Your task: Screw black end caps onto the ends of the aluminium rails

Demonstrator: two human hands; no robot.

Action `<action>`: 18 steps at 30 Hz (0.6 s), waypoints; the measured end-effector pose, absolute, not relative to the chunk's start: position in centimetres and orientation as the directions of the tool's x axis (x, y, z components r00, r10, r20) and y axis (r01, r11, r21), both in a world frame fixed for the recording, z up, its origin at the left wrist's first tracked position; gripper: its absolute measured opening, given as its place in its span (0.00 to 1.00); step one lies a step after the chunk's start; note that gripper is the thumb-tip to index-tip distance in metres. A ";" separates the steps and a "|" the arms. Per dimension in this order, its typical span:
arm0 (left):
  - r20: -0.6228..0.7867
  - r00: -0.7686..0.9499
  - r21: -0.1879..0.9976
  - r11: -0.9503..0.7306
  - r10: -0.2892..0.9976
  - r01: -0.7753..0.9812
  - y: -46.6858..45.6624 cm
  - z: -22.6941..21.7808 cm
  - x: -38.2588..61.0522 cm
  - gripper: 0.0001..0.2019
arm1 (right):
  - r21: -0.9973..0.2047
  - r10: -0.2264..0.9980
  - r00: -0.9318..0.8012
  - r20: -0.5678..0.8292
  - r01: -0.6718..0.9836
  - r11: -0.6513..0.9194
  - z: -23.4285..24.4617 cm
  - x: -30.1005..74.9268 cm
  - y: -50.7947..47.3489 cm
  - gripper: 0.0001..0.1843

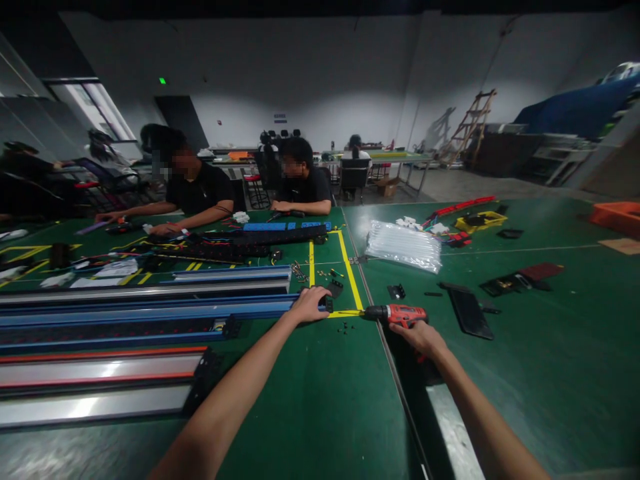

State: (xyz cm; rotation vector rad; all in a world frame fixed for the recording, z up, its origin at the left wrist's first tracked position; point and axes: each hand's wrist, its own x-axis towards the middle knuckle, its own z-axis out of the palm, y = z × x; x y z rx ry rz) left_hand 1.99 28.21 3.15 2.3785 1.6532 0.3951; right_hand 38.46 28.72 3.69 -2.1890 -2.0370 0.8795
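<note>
My left hand (pixel 309 305) is closed round the right end of a long blue aluminium rail (pixel 150 311) that lies across the green table (pixel 320 407); a small black end piece (pixel 329 304) sits at my fingertips. My right hand (pixel 419 335) grips a red cordless drill (pixel 397 313), held level with its tip pointing left toward the rail's end. A few small black screws (pixel 344 327) lie on the table just below the drill tip.
More rails, blue, silver and red-edged (pixel 100 373), lie to the left. Black plates (pixel 470 312), a clear bubble-wrap pack (pixel 404 245) and red and yellow parts (pixel 475 220) lie to the right. Two seated people (pixel 305 183) work at the far side.
</note>
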 end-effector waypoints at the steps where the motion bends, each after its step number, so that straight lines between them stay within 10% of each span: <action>1: 0.098 0.332 0.331 -0.346 0.938 0.878 28.3 3.1 2.0 0.28 | -0.382 0.923 -0.006 -0.384 0.912 -0.152 3.7 38.5 28.7 0.34; 9: 0.154 0.342 0.351 -0.374 0.927 0.858 27.3 4.2 1.9 0.35 | -0.378 0.927 -0.017 -0.374 0.916 -0.135 3.7 38.6 28.8 0.34; 18: 0.273 0.375 0.216 -0.437 0.886 0.873 20.8 3.3 6.2 0.13 | -0.372 0.930 -0.027 -0.367 0.921 -0.120 4.0 38.4 28.7 0.30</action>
